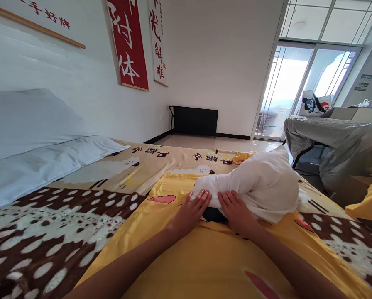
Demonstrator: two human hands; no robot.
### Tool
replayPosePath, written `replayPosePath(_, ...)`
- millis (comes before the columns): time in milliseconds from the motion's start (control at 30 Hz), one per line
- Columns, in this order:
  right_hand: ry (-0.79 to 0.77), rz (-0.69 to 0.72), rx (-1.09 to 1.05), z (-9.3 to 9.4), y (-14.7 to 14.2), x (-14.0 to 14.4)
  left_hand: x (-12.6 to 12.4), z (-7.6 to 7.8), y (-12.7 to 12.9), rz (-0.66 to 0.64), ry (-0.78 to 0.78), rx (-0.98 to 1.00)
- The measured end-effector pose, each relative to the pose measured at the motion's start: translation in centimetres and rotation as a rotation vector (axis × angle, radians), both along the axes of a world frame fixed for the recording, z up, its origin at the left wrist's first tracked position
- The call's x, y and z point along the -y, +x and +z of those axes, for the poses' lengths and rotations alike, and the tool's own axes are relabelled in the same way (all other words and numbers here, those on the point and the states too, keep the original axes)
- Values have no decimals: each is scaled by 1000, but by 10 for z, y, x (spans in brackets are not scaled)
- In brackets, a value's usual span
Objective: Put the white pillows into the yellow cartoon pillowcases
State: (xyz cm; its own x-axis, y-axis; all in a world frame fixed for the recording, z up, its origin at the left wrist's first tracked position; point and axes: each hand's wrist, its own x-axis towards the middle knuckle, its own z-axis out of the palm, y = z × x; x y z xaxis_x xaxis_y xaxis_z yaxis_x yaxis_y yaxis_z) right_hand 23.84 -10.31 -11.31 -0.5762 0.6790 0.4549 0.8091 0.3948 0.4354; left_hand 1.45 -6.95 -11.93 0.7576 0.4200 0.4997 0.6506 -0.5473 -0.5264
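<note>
A soft, lumpy white bundle (263, 182), creased and twisted on its right side, lies across a yellow cloth cover (204, 257) with pink printed shapes. Whether it is a pillow or a rolled quilt I cannot tell. My left hand (194, 209) curls its fingers over the bundle's narrower left end. Close by on the right, my right hand (237, 211) has its fingers bent over the same near edge. Both thumbs are hidden. Between the hands, a dark patch (215, 215) shows under the white fabric.
A patterned brown and beige blanket (111, 216) spreads beneath the yellow cover. White pillows (33, 124) lie at the left. Furniture wrapped in plastic (338, 128) stands at the right, near a glass door (285, 91). A black panel (195, 121) leans by the far wall.
</note>
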Motion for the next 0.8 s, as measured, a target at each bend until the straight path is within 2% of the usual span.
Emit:
replayPosePath(200, -55, 17, -111, 10, 2, -6, -8, 17, 8, 81, 37, 79)
replayPosePath(433, -40, -74, -105, 8, -9, -9, -33, 31, 12, -76, 60, -72)
replayPosePath(533, 12, -138, -127, 13, -10, -18, -45, 52, 22, -129, 96, -88)
replayPosePath(633, 58, -247, -245, 25, -6, -34, -50, 82, 36, -169, 142, -77)
replayPosePath(700, 65, -293, -300, 35, -1, -45, -49, 103, 44, -187, 176, -62)
replayPosePath(800, 51, -282, -300, 51, 7, -54, -41, 126, 44, -200, 234, -2)
